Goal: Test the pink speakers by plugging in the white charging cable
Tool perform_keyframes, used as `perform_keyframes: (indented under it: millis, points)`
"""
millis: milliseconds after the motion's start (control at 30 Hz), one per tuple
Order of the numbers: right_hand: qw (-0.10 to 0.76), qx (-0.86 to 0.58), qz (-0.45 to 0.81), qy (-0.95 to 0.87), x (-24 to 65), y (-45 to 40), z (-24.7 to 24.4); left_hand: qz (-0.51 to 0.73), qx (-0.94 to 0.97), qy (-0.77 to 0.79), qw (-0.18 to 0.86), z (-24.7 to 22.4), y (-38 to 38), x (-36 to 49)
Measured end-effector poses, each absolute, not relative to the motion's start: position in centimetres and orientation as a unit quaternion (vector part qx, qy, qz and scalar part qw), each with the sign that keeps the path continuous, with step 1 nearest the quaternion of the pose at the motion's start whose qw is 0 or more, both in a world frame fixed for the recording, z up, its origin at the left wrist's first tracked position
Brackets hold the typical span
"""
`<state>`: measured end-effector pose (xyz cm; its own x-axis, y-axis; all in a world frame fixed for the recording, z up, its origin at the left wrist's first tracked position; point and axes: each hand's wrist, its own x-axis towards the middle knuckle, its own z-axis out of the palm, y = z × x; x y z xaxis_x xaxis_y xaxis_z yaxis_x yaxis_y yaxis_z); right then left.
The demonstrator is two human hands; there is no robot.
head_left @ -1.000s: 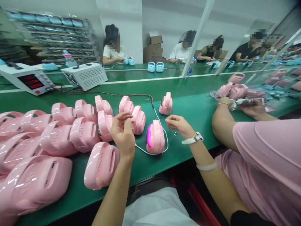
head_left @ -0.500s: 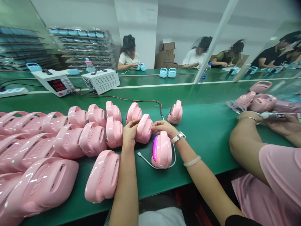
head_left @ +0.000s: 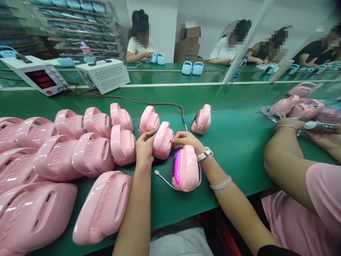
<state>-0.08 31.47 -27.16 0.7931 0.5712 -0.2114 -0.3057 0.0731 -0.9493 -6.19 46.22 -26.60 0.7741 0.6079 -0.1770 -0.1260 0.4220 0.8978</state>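
A pink device with a handle (head_left: pixel 163 140) stands between my hands on the green table (head_left: pixel 183 209). My left hand (head_left: pixel 145 145) grips its left side. Against its right side, my right hand (head_left: pixel 186 140) has its fingers pinched together; what they hold, if anything, is hidden. Just below my right hand stands another pink device (head_left: pixel 189 169) with a glowing purple front. A white cable (head_left: pixel 163 178) with a bare plug lies beside it and passes behind it. Behind my right hand stands one more pink device (head_left: pixel 202 119).
Rows of pink devices (head_left: pixel 93 154) fill the left side. Two power units (head_left: pixel 39 76) stand behind them, with a red and black wire (head_left: pixel 149 103) running right. A co-worker's arm (head_left: pixel 285 156) is at the right. People with blue devices (head_left: pixel 192 68) sit across.
The view has shifted and tilted slightly, so the far bench sits higher in it. My hands remain on the same pink device.
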Motion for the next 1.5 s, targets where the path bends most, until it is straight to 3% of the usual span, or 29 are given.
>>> perform_keyframes:
  millis: [300,533,667,1000,1167,1333,1433,1500]
  points:
    - [0.712,-0.628,0.298,-0.104,0.0,31.6,-26.8,0.236,0.495,0.23,0.804,-26.5,46.0,-6.4]
    - [0.68,-0.687,0.225,-0.123,-0.1,31.7,-25.6,0.248,0.501,0.217,0.8,-26.8,46.1,-6.3]
    - [0.678,-0.674,0.271,-0.114,-0.6,30.9,-24.9,0.249,0.499,0.214,0.802,-26.7,46.3,-6.2]
    - [0.59,-0.746,0.289,-0.105,0.2,31.7,-23.2,0.261,0.51,0.205,0.794,-26.8,46.5,-6.1]
    - [0.541,-0.805,0.238,-0.053,-0.3,26.8,-23.2,0.262,0.53,0.206,0.779,-26.5,46.8,-6.5]
    - [0.5,-0.835,0.229,0.013,-1.0,20.4,-25.5,0.401,0.537,0.189,0.718,-23.6,45.2,-9.8]
    - [0.545,-0.81,0.215,0.031,0.1,18.8,-26.4,0.477,0.556,0.095,0.674,-20.1,43.4,-10.8]
    - [0.609,-0.773,0.177,0.037,1.8,18.5,-26.3,0.416,0.607,0.029,0.676,-17.5,42.1,-9.5]
